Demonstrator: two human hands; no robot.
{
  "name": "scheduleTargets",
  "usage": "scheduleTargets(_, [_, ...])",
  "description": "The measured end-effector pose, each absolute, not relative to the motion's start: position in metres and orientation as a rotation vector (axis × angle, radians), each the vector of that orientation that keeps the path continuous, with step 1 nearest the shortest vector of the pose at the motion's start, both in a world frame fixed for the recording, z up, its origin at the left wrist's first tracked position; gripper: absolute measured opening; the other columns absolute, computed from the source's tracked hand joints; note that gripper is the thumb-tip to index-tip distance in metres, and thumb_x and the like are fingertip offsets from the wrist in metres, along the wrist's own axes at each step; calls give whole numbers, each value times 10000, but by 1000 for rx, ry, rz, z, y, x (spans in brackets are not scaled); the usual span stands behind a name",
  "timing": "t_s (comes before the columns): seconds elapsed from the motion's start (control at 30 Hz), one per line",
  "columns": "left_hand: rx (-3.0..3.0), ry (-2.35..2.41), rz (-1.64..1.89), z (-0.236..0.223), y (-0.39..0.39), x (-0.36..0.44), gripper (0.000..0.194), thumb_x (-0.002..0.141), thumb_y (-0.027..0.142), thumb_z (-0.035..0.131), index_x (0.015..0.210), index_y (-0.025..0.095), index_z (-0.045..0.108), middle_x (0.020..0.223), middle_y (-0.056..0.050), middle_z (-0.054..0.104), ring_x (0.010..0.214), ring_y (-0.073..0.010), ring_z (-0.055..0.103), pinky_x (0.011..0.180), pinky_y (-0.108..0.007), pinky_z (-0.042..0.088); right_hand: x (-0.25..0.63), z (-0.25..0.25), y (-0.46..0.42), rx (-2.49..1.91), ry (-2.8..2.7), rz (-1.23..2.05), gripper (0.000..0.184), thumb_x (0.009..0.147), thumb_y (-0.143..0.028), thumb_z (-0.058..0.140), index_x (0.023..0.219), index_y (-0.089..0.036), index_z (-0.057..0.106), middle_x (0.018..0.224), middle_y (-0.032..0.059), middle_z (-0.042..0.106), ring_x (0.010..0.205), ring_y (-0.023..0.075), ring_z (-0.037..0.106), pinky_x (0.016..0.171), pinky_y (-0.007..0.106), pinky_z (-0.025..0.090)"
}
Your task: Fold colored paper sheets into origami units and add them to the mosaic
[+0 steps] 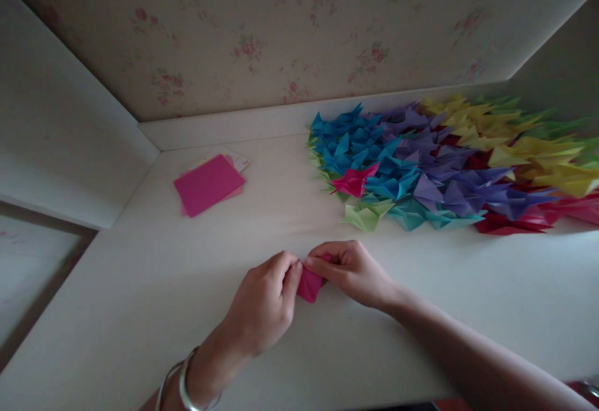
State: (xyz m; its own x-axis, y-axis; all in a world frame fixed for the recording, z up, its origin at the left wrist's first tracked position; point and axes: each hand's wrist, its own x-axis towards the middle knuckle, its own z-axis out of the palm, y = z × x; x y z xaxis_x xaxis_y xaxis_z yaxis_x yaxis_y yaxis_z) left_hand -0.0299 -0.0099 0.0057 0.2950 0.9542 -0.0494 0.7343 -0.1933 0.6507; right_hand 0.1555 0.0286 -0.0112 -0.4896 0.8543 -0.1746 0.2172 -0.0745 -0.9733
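Note:
A small piece of folded pink paper [309, 285] is held between both hands, low over the white table [140, 299]. My left hand [266, 299] pinches its left edge between thumb and fingers. From the other side, my right hand [349, 270] grips the upper right part with thumb and forefinger. The fingers hide much of the paper, so its full folded shape cannot be made out. Beyond my right hand, a pink paper crane [354, 181] rests against a heap of blue paper cranes [346, 140].
A stack of magenta paper sheets [209, 184] lies at the back left. Purple cranes [421, 143], yellow cranes [519, 130], and several red and green ones spread across the back right. A flowered wall [262, 24] closes off the back, and a white panel [56, 99] stands left.

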Motion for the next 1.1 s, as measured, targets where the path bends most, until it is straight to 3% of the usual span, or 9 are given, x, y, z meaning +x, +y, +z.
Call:
scheduleTargets(0.17, [2063, 1405, 323, 7, -9, -33, 201, 1025, 249, 385, 928, 225, 559, 726, -5, 660, 637, -189, 638, 607, -295, 375, 159, -15, 28, -1135, -1781, 1557, 277, 927, -323, 582, 772, -140, 720, 662, -4, 597, 613, 123, 495, 559, 238, 374])
scheduleTargets(0.3, [1975, 1364, 392, 14, -7, -34, 267, 1027, 275, 389, 804, 227, 526, 644, 28, 593, 571, -151, 567, 577, -268, 363, 158, -14, 31, -1103, -1661, 1710, 371, 926, -426, 591, 693, -145, 656, 613, -22, 546, 566, 109, 476, 531, 233, 377])
scheduleTargets(0.4, [1885, 1391, 494, 15, -6, -33, 306, 1027, 316, 385, 773, 222, 527, 617, 35, 558, 556, -144, 532, 558, -255, 362, 157, -14, 35, -1088, -1447, 1740, 449, 900, -533, 604, 636, -172, 564, 589, -27, 540, 557, 117, 533, 550, 235, 452])
scheduleTargets(0.5, [1737, 1498, 628, 12, -5, -31, 310, 1017, 376, 407, 807, 215, 569, 591, 36, 557, 543, -151, 544, 546, -248, 383, 157, -14, 38, -1065, -1210, 1749, 422, 865, -589, 632, 796, -172, 626, 703, 19, 662, 665, 164, 658, 662, 283, 553])
scheduleTargets(0.63, [1583, 1575, 762, 8, -5, -28, 273, 1009, 413, 420, 906, 216, 579, 593, 27, 641, 524, -161, 597, 531, -240, 420, 153, -15, 32, -958, -1231, 1912, 466, 827, -539, 718, 1100, -168, 652, 832, 43, 728, 776, 184, 709, 746, 304, 571])
scheduleTargets(0.77, [1622, 1600, 785, 7, -6, -27, 253, 1006, 397, 423, 895, 222, 568, 570, 29, 643, 509, -165, 612, 516, -232, 421, 150, -11, 25, -910, -1371, 1913, 358, 865, -500, 692, 949, -154, 722, 859, 60, 744, 815, 190, 715, 762, 294, 571])
scheduleTargets(0.93, [1717, 1698, 782, 5, -5, -27, 252, 1006, 391, 412, 912, 215, 567, 586, 21, 608, 511, -169, 592, 492, -234, 382, 153, -7, 25, -901, -1395, 1881, 378, 886, -467, 683, 1109, -162, 707, 929, 59, 743, 872, 197, 700, 791, 292, 547])
scheduleTargets(1.1, [1724, 1624, 812, 5, -9, -26, 202, 996, 355, 438, 909, 221, 561, 522, 52, 536, 443, -152, 529, 457, -230, 326, 146, -14, 21, -1030, -1437, 1756, 329, 846, -483, 719, 902, -158, 718, 813, 50, 731, 775, 195, 697, 697, 277, 550])
